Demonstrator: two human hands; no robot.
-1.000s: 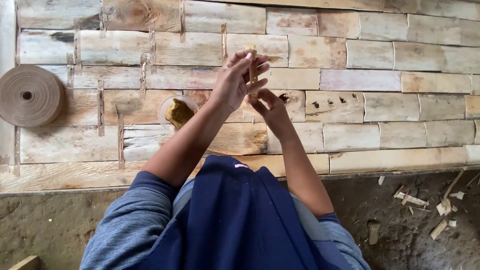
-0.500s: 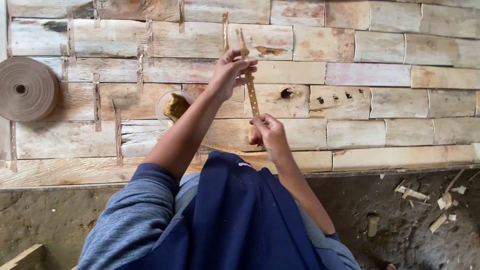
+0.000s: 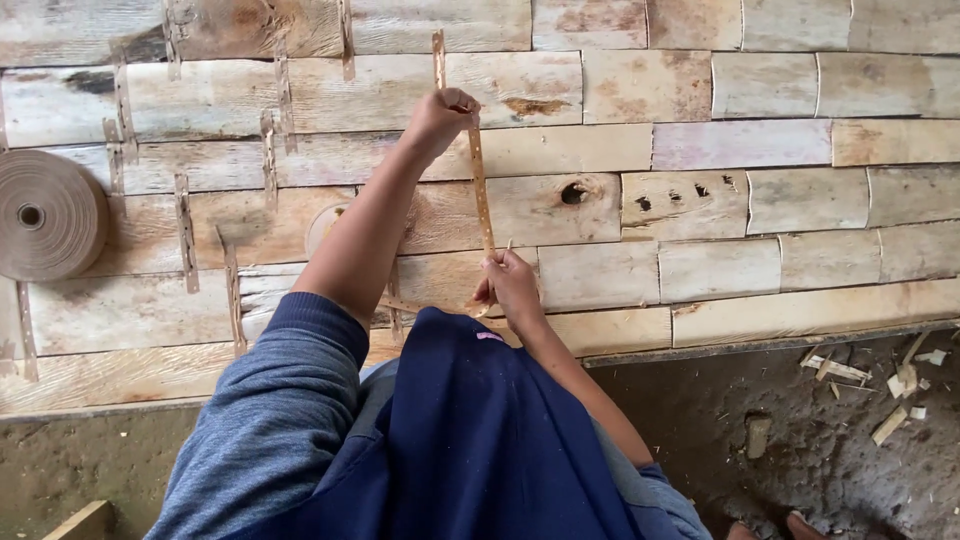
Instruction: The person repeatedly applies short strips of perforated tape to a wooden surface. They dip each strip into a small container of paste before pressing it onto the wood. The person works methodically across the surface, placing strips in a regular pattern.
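while you stretch a thin strip of brown paper tape [image 3: 481, 190] between both hands, it runs nearly straight up and down over the counter [image 3: 640, 90], a flat sheet of pale wood veneer pieces laid edge to edge like bricks. the tape is narrow, tan and dotted with a row of small punched holes along its length. your left hand [image 3: 438, 118] is the far one, its grip closed around the top end of the tape with the fingers curled tight. your right hand [image 3: 511, 282] is near your body, its grip pinched shut on the lower end, where the tape bends and trails off to the left.

the veneer pieces are rough and stained, some greyish, some pinkish, one with a dark knot hole [image 3: 573, 193] just right of the tape. short bits of the same tape already lie stuck across several seams on the left side. a big round roll of tape [image 3: 45, 215] lies flat at the left edge. a small round bowl [image 3: 325, 225] shows partly behind your left forearm. wood scraps [image 3: 890, 375] lie on the dirt floor [image 3: 800, 440] at the right.
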